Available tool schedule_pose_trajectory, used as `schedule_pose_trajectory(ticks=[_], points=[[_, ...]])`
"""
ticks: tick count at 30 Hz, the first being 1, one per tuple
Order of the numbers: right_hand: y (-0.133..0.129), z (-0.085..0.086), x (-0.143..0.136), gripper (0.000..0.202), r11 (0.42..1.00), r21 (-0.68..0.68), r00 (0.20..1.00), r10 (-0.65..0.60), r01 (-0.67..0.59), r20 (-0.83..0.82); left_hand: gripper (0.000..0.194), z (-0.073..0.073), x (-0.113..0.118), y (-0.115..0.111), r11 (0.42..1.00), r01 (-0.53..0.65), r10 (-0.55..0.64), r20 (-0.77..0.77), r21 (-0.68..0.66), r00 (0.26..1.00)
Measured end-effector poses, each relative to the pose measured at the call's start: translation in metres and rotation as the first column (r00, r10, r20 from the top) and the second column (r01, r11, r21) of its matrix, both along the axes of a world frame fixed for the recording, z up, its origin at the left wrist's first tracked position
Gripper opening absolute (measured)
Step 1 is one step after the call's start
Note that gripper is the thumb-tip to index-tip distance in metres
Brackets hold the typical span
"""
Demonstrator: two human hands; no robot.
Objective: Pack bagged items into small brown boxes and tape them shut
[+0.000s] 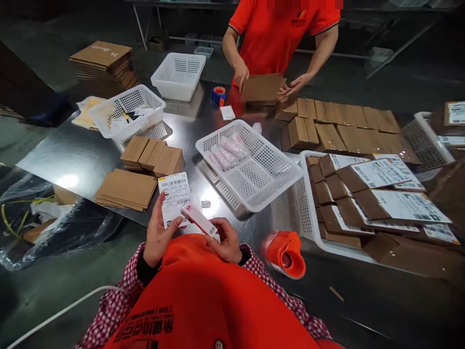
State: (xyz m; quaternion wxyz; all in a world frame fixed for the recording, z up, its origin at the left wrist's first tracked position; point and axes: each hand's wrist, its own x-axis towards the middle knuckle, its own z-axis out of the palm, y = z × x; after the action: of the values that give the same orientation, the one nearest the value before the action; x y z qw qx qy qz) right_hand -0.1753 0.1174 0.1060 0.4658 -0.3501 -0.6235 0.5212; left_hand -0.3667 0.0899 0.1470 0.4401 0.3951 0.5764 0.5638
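A white shipping label (176, 193) with barcodes and print stands tilted in my left hand (160, 231), the thumb over its lower edge. My right hand (225, 241) grips a small white box (198, 218) with a red end and a barcode, tilted near the label's lower right. In front of both hands is a white plastic basket (256, 196) with several bubble-wrapped items (229, 150) inside. Flat brown cardboard pieces (125, 189) lie stacked left of the label, and small folded cartons (152, 154) stand behind them.
An orange tape dispenser (285, 254) lies right of my hands. A basket (308, 213) of labelled cartons (385, 194) fills the right side. Across the table a person (283, 39) in red holds cardboard (263, 88). Farther left stand two baskets (100, 116) and a cardboard stack (101, 55).
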Motion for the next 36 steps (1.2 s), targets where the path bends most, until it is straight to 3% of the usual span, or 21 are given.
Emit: schedule_pose_trajectory(ticks=[12, 24, 28, 32, 34, 36], points=[[0.000, 0.000, -0.001, 0.030, 0.997, -0.078, 1.000, 0.000, -0.001, -0.007, 0.081, -0.003, -0.002, 0.001, 1.000, 0.010, -0.010, -0.057, -0.008, 0.998], [0.000, 0.000, 0.000, 0.030, 0.998, -0.062, 1.000, 0.013, -0.012, 0.017, 0.082, 0.001, -0.001, 0.003, 0.999, -0.003, 0.002, -0.006, -0.039, 1.000], [0.001, 0.002, -0.001, 0.028, 1.000, 0.002, 0.999, 0.006, -0.006, 0.052, 0.082, -0.002, -0.002, 0.002, 0.999, 0.004, -0.002, 0.059, -0.040, 0.998], [0.001, 0.006, -0.005, 0.036, 0.978, 0.086, 0.968, 0.171, -0.189, 0.185, 0.080, -0.004, -0.001, 0.000, 0.997, 0.037, -0.030, 0.103, -0.071, 0.994], [0.004, 0.002, -0.004, 0.048, 0.938, 0.039, 0.924, 0.331, -0.343, 0.190, 0.079, -0.006, -0.002, -0.001, 0.994, 0.022, -0.011, 0.102, -0.110, 0.995], [0.012, -0.011, 0.000, 0.049, 0.924, -0.045, 0.914, 0.382, -0.379, 0.136, 0.079, -0.008, -0.005, -0.004, 0.990, -0.012, 0.023, 0.076, -0.141, 0.997]])
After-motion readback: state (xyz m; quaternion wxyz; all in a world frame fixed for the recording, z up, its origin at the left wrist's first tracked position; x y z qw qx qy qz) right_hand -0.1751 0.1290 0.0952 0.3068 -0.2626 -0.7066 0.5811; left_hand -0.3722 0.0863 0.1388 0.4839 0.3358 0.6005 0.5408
